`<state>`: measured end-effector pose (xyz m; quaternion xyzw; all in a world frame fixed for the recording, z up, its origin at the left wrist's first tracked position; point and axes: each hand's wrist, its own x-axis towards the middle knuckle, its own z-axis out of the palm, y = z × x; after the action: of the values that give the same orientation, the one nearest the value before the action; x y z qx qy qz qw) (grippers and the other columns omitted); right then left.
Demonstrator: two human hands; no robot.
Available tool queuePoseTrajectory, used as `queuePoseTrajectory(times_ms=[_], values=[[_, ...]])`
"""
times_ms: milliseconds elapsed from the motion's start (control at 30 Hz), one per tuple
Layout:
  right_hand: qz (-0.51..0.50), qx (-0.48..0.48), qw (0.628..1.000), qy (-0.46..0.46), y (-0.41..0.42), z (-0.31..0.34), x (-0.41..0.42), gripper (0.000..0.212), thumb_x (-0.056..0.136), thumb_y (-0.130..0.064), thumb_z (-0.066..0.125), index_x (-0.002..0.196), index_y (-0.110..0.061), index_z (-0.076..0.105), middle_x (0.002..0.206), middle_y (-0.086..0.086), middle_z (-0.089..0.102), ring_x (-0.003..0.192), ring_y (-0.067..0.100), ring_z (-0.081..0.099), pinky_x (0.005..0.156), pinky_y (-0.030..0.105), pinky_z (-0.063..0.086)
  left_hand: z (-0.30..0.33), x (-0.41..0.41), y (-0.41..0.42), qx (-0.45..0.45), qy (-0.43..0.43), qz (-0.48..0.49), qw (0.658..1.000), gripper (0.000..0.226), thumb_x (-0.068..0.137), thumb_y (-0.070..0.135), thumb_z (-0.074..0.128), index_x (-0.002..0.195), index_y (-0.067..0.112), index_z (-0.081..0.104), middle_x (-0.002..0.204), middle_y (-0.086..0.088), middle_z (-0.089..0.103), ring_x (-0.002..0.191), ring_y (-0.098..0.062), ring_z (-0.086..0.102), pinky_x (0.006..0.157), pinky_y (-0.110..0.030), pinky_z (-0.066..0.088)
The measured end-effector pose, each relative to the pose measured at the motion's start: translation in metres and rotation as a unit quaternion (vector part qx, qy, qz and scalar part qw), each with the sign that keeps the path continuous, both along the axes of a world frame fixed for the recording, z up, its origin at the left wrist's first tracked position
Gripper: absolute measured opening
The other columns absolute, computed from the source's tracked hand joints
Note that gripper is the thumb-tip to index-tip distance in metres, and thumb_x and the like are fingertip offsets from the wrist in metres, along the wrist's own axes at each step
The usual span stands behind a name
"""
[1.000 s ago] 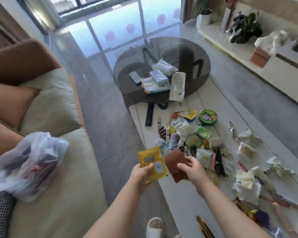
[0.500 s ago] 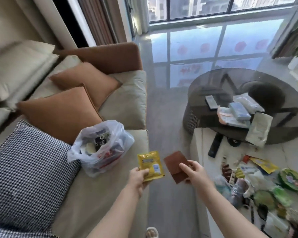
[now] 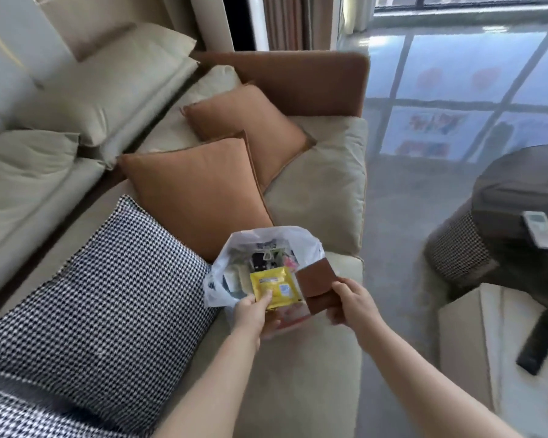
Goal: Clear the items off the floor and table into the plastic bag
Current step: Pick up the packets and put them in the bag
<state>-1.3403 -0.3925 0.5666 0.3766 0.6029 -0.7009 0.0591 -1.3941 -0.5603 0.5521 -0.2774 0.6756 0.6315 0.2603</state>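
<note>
I have turned away from the table, and my hands have moved over to the plastic bag (image 3: 231, 273) on the sofa (image 3: 317, 197). My left hand (image 3: 250, 314) pinches the yellow packet (image 3: 274, 287) right over the open bag. My right hand (image 3: 355, 306) grips the brown wallet (image 3: 317, 279) beside it, at the bag's edge.

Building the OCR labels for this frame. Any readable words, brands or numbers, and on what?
None can be read.
yellow packet, held by the left hand: white label with print, too blurred.
brown wallet, in the right hand: no text visible.
plastic bag: printed marks, illegible.
remote on the glass table: buttons too small.
</note>
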Motion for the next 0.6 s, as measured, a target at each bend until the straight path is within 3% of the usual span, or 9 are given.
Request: queuePoseTrajectory(times_ms=[133,200,300,367,433,533,600], values=[[0.042,0.045,0.998,-0.019,-0.027,-0.022,-0.048,0.008,0.093,-0.017,0.055,0.093,-0.01,0.058,0.055,0.004,0.058,0.044,0.015,0.052,0.055,0.032,0.046,-0.021,-0.042,-0.018,-0.048,0.009,0.011,0.999,0.013,0.091,0.021,0.062,0.087,0.009,0.064,0.084,-0.009,0.068,0.072,-0.024,0.065,0.059,-0.03,0.054],[0.059,0.078,0.995,-0.036,-0.037,-0.036,-0.069,0.012,0.091,-0.018,0.057,0.096,-0.007,0.056,0.062,0.006,0.061,0.051,0.018,0.058,0.056,0.033,0.049,-0.034,-0.062,-0.025,-0.066,0.007,0.018,0.998,0.008,0.092,0.018,0.061,0.088,0.01,0.063,0.09,-0.01,0.068,0.081,-0.026,0.066,0.059,-0.028,0.053],[0.075,0.108,0.989,-0.065,-0.05,-0.054,-0.097,0.007,0.093,-0.012,0.05,0.086,-0.012,0.052,0.069,0.007,0.062,0.064,0.024,0.064,0.062,0.037,0.053,-0.054,-0.087,-0.031,-0.107,0.0,0.0,0.994,0.008,0.091,0.013,0.059,0.095,0.008,0.061,0.093,-0.01,0.066,0.075,-0.024,0.063,0.06,-0.03,0.054],[0.077,0.114,0.988,-0.075,-0.054,-0.065,-0.112,0.013,0.094,-0.008,0.045,0.084,-0.012,0.052,0.075,0.009,0.06,0.059,0.021,0.062,0.058,0.034,0.053,-0.068,-0.101,-0.033,-0.125,-0.003,-0.021,0.992,0.01,0.09,0.012,0.058,0.098,0.009,0.063,0.088,-0.007,0.066,0.077,-0.025,0.063,0.071,-0.038,0.056],[0.085,0.103,0.987,-0.087,-0.057,-0.076,-0.124,0.017,0.095,-0.003,0.04,0.1,-0.012,0.054,0.089,0.013,0.061,0.061,0.02,0.063,0.058,0.031,0.055,-0.08,-0.11,-0.033,-0.12,-0.01,-0.042,0.992,0.014,0.088,0.008,0.056,0.099,0.011,0.064,0.089,-0.007,0.067,0.084,-0.029,0.065,0.076,-0.04,0.055],[0.132,0.125,0.978,-0.101,-0.059,-0.096,-0.129,0.049,0.088,0.005,0.037,0.131,-0.013,0.049,0.115,0.015,0.062,0.095,0.03,0.066,0.086,0.046,0.055,-0.095,-0.115,-0.03,-0.088,-0.033,-0.062,0.994,0.031,0.091,0.0,0.049,0.118,0.01,0.06,0.107,-0.011,0.065,0.09,-0.032,0.066,0.069,-0.037,0.056],[0.149,0.166,0.968,-0.115,-0.058,-0.102,-0.125,0.052,0.084,0.005,0.039,0.133,-0.01,0.048,0.123,0.011,0.058,0.108,0.03,0.061,0.093,0.047,0.051,-0.098,-0.112,-0.028,-0.097,-0.045,-0.048,0.993,0.039,0.093,-0.002,0.045,0.129,0.011,0.054,0.109,-0.012,0.062,0.085,-0.028,0.067,0.064,-0.033,0.057]])
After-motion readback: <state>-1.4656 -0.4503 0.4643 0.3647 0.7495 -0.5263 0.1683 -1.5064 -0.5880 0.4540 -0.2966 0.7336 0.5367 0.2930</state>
